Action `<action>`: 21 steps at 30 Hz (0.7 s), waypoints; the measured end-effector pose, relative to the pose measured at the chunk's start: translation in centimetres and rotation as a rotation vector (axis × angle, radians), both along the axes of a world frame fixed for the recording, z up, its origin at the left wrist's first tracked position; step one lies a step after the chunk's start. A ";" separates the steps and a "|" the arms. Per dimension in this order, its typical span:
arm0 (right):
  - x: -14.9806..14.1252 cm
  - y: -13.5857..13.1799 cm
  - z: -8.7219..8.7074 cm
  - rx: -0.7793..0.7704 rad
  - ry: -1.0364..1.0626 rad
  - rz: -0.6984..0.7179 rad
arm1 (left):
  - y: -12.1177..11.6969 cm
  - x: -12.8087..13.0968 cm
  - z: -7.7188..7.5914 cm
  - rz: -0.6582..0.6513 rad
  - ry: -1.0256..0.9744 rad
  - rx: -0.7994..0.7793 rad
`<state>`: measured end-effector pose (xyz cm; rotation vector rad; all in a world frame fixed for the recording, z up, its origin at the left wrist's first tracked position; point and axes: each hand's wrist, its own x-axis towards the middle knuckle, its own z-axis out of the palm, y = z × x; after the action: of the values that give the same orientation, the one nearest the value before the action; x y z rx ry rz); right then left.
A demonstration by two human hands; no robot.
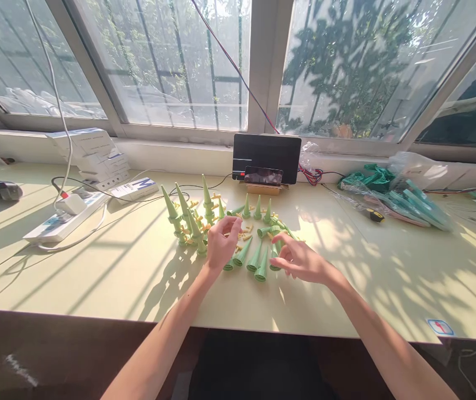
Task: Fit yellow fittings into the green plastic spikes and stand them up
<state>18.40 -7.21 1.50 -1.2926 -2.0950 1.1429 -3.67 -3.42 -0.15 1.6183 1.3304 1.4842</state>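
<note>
My left hand (221, 243) is closed in a pinch above several small yellow pieces (246, 229). What is between its fingertips, if anything, is too small to make out. My right hand (300, 260) has thumb and forefinger spread, right beside a green plastic cone (274, 259) lying on the table; whether it touches the cone is unclear. More hollow green cones (261, 268) lie between the hands, wide ends towards me. Small cones (257, 208) stand upright farther back. To the left of my left hand rise several tall stacks of green cones and valve-like parts (175, 219).
A tablet (266, 155) leans by the window with a phone (263, 175) on a stand before it. At left lie a power strip (66, 216) and white boxes (91, 155). Green plastic bags (412, 200) and a tape measure (374, 215) lie at right.
</note>
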 end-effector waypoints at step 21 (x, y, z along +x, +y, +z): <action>-5.3 3.4 0.7 0.416 0.042 -0.115 | -0.8 0.3 0.7 -0.363 -0.156 -0.268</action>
<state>13.13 -3.79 2.16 -1.1571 -2.0559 0.6338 -3.41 -4.21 0.59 1.4461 1.0332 1.1364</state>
